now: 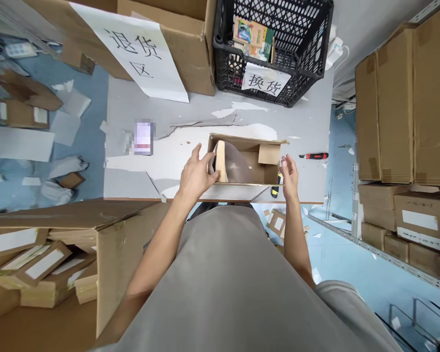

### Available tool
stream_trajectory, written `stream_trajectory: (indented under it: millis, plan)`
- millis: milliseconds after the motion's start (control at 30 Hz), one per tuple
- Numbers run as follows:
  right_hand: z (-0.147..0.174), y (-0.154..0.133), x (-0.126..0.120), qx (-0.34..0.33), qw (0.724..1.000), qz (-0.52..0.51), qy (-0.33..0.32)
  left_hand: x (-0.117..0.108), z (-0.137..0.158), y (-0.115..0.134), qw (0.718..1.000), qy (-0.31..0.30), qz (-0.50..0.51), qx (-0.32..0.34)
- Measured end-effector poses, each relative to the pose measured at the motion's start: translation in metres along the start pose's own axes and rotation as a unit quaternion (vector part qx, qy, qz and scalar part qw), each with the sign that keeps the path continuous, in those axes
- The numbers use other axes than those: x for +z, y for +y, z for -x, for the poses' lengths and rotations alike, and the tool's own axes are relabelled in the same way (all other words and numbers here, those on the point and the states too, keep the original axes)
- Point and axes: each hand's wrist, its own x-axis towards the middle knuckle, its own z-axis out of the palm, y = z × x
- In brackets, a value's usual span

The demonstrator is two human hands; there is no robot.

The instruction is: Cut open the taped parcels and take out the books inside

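On the worktable, a small open cardboard box (269,171) lies in front of me. Inside its left end stands a thick item with a pale cream edge (221,161), and a grey-brown, see-through-looking sheet (238,164) curves away from it; I cannot tell their kind. My left hand (198,171) grips the box's left end, thumb over the near corner beside the cream edge. At the right end, my right hand (289,176) has its fingers raised and slightly apart, close to the wall. A yellow-and-black cutter (275,190) lies partly hidden beneath the box's near right corner.
A red-and-black utility knife (313,156) lies to the right. Behind stand a labelled carton (194,63) and a black crate (308,73) with small packages. A large carton (121,244) of boxes is at left; stacked cartons (396,107) stand at right. A blurred-out item (143,138) lies left.
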Motion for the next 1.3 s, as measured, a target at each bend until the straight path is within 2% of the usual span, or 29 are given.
stream_trajectory:
  millis: [133,400,600,767,833,900,967,1100,1300]
  plan:
    - [0.0,-0.017,-0.007,0.0,1.0,-0.006,-0.019,0.011,-0.016,0.005,0.999,-0.028,-0.032,-0.016]
    - [0.012,-0.036,-0.019,-0.013,0.999,0.032,-0.026,0.011,-0.013,-0.03,0.991,-0.006,0.137,-0.003]
    - [0.016,-0.074,-0.011,-0.071,0.984,0.108,-0.121,0.004,-0.027,-0.022,0.989,-0.031,0.132,0.061]
    - [-0.01,-0.097,0.006,-0.155,0.95,0.203,-0.178,-0.005,-0.042,0.0,0.985,0.005,0.086,0.152]
    - [-0.025,-0.101,0.011,-0.179,0.935,0.235,-0.197,-0.004,-0.048,0.007,0.976,-0.035,0.09,0.195]
    - [-0.037,-0.103,0.015,-0.205,0.919,0.267,-0.206,0.002,-0.052,0.011,0.965,-0.101,0.09,0.225]
    - [-0.046,-0.103,0.02,-0.228,0.905,0.297,-0.201,0.012,-0.054,0.011,0.957,-0.15,0.072,0.239]
    - [-0.05,-0.096,0.036,-0.252,0.877,0.353,-0.207,0.034,-0.047,0.005,0.953,-0.186,0.023,0.236]
    - [-0.045,-0.077,0.056,-0.317,0.795,0.427,-0.293,0.058,-0.047,-0.004,0.95,-0.187,-0.022,0.248]
